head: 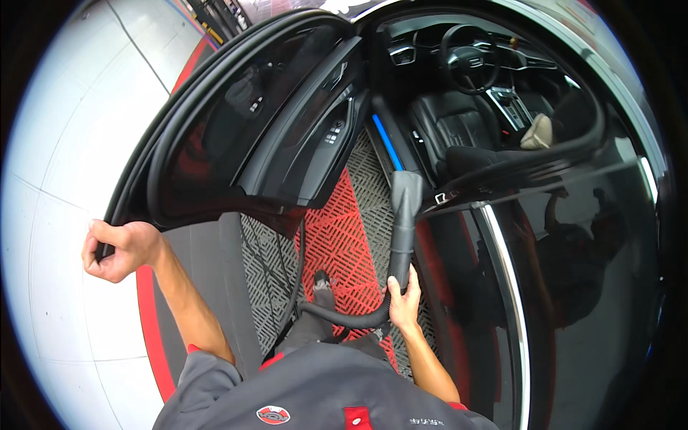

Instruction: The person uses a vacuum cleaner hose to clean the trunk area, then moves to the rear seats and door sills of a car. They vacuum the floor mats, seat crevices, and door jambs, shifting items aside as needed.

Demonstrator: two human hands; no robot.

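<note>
My left hand [124,251] is curled around the outer rear corner of the open black car door [215,123], and dark trim shows between its fingers. In my right hand [406,301] is the grey tube of a vacuum cleaner nozzle [404,231], from whose lower end a ribbed black hose [349,320] bends left past my legs. The nozzle's wide flat mouth points at the door sill. It overlaps the end of a bright blue strip [388,142] on the sill; whether they touch is unclear.
Inside the car are a black leather driver's seat [457,121] and a steering wheel [470,60]. A pale item [537,132] of unclear kind lies beyond the seat. The shut rear door [570,290] is on my right. Red and grey grid flooring [336,236] lies underfoot.
</note>
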